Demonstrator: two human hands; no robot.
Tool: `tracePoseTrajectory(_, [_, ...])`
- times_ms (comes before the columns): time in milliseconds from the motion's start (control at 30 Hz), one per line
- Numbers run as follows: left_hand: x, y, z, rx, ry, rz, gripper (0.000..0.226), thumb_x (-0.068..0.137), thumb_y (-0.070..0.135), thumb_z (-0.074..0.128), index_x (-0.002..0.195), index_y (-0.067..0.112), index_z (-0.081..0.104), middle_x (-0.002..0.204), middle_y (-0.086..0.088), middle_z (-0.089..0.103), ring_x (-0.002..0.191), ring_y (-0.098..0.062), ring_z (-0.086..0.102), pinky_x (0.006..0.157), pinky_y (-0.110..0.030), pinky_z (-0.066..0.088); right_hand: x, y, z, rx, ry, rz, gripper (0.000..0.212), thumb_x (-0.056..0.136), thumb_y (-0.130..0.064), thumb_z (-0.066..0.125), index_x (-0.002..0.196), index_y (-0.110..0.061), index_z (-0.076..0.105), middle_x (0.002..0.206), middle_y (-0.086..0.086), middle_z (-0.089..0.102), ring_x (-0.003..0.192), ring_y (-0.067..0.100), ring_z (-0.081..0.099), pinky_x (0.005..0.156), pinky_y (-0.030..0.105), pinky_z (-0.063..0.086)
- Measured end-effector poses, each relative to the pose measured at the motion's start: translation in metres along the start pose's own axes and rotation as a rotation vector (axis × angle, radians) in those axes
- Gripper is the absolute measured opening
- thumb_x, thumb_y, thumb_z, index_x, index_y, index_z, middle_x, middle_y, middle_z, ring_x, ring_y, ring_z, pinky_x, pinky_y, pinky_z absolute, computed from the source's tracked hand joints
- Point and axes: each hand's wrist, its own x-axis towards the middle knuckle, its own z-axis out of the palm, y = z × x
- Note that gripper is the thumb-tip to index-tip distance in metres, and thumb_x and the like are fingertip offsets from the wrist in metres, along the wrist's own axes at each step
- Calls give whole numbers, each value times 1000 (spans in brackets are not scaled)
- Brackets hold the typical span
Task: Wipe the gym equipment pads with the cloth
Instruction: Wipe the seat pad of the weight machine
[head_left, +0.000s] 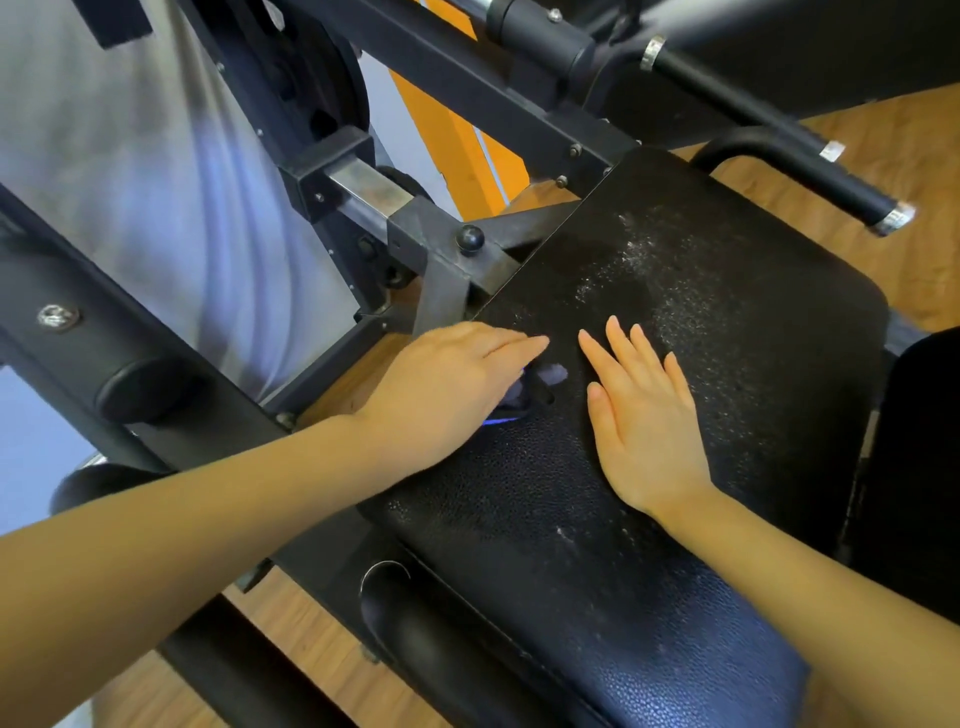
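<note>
While the right hand lies flat on the pad, the left hand presses a cloth, fingers straight.

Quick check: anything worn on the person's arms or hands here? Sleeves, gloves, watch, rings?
Nothing worn in view. Left hand and right hand are bare: no gloves, rings or watch. Both forearms are bare to the frame edge, with no sleeves, straps or markings showing.
</note>
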Motion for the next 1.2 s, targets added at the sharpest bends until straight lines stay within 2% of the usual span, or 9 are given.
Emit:
tracePoseTrajectory(133, [-2, -2, 3, 116, -116, -80, 53, 94, 53, 37, 140, 31, 49, 150, -15, 40, 139, -36, 35, 111, -54, 27, 0, 0, -1, 14, 11, -1, 51, 100, -36, 20, 151, -31, 23, 160, -3, 13, 148, 16, 4, 118, 37, 0])
tracePoseTrajectory(233, [5, -4, 4, -15, -125, -173, 44, 97, 38, 51, 138, 21, 53, 153, -16, 35, 144, -32, 27, 115, -49, 29, 0, -1, -1, 21, 10, 8, 48, 103, -30, 28, 151, -30, 23, 160, -3, 12, 148, 16, 4, 117, 37, -1])
tracePoseTrajectory(367, [-2, -2, 6, -86, -215, -192, 71, 85, 65, 44, 144, 26, 44, 158, -12, 24, 147, -24, 19, 114, -41, 28, 1, -1, -1, 19, -2, 9, 49, 103, -29, 29, 151, -30, 23, 160, -2, 12, 148, 16, 3, 118, 38, -1])
tracePoseTrajectory(500, [4, 0, 6, -90, -123, -227, 42, 96, 34, 56, 137, 22, 55, 153, -12, 36, 144, -25, 29, 113, -40, 30, 0, -2, -3, 17, -4, 13, 49, 103, -29, 29, 151, -29, 23, 160, -1, 12, 148, 18, 4, 118, 38, -1])
tracePoseTrajectory(633, [-17, 25, 14, -114, -24, 71, 27, 86, 22, 67, 110, 12, 72, 126, -18, 63, 118, -33, 60, 100, -43, 42, -1, -2, -3, 39, -8, -6, 50, 101, -32, 23, 151, -27, 25, 160, 0, 13, 148, 19, 5, 118, 41, 2])
tracePoseTrajectory(733, [-32, 37, 14, -214, -138, 372, 33, 89, 28, 55, 114, 13, 71, 128, -15, 62, 122, -29, 57, 103, -40, 45, -2, -2, -4, 62, 0, -3, 54, 97, -34, 21, 150, -27, 27, 160, 0, 15, 148, 19, 6, 118, 41, 1])
tracePoseTrajectory(967, [4, -9, 16, -22, -36, 80, 32, 80, 17, 76, 112, 11, 72, 126, -16, 63, 117, -33, 60, 96, -44, 39, 0, -1, -2, 56, 13, -7, 54, 97, -34, 21, 150, -26, 27, 160, 1, 16, 148, 20, 7, 118, 41, 2])
tracePoseTrajectory(1100, [-31, 33, 15, -272, -161, 375, 34, 91, 28, 52, 116, 12, 71, 132, -15, 60, 126, -29, 53, 105, -39, 43, -1, 0, -1, 46, 13, -9, 53, 98, -34, 21, 150, -27, 27, 160, 0, 15, 148, 19, 6, 117, 40, 1])
tracePoseTrajectory(1200, [-18, 13, 12, -202, -193, 490, 34, 91, 24, 52, 117, 11, 70, 132, -15, 60, 125, -31, 54, 104, -42, 43, -1, 0, -2, 45, 12, -2, 53, 98, -34, 21, 150, -27, 26, 160, 0, 15, 148, 19, 6, 117, 39, 0])
